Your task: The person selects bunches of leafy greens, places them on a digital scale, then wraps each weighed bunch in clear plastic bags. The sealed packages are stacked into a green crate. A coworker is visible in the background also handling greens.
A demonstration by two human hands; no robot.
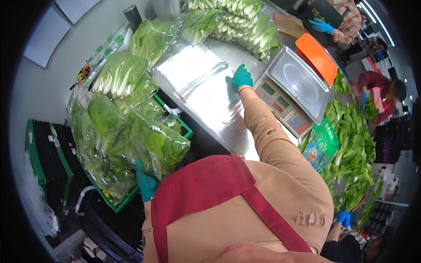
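My right hand (242, 79), in a teal glove, is over the metal tabletop (260, 65), just left of a weighing scale (279, 102). Its fingers are spread and nothing shows in them. Clear plastic bags (197, 74) lie flat and shiny beside it. My left hand (146, 185), gloved the same, is low by my apron, against a clear bag of leafy greens (164, 144). The bag and leaves hide part of its fingers, so its grip is unclear. That bag lies on a heap of bagged greens over a green crate (123, 202).
More bagged greens (246, 33) are stacked along the far side. An orange scoop-shaped tray (317, 60) stands behind the scale. To the right, loose leafy greens (352, 141) cover a surface beside a green printed bag (324, 141). Co-workers' blue-gloved hands (343, 217) show at right.
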